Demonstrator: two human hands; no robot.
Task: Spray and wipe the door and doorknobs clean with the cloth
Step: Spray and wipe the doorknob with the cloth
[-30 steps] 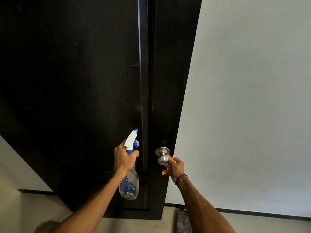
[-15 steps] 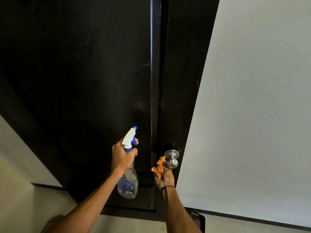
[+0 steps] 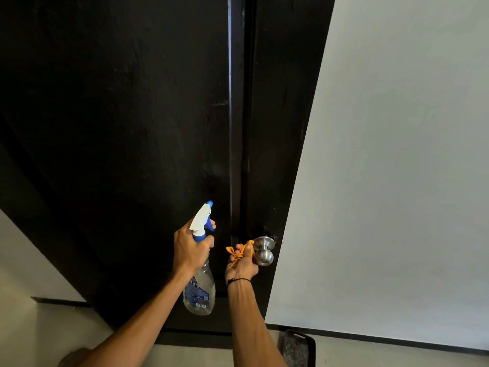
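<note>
A black door [image 3: 119,128] fills the left and centre of the view, and its silver doorknob [image 3: 263,251] sticks out near the door's right edge. My left hand [image 3: 189,249] grips a clear spray bottle [image 3: 199,282] with a white and blue trigger head, nozzle aimed up at the door. My right hand [image 3: 242,264] holds a small orange cloth [image 3: 238,252] just left of the knob, with the fingers touching the knob's left side.
A pale wall [image 3: 397,154] stands to the right of the door, and a black baseboard runs along its foot. A dark mat [image 3: 297,348] lies on the floor by the door's lower right corner. Another strip of light wall [image 3: 31,274] shows at lower left.
My right hand with the cloth has gone from the knob's right side to its left side. The view has shifted so that the door sits further right. The spray bottle stays raised.
</note>
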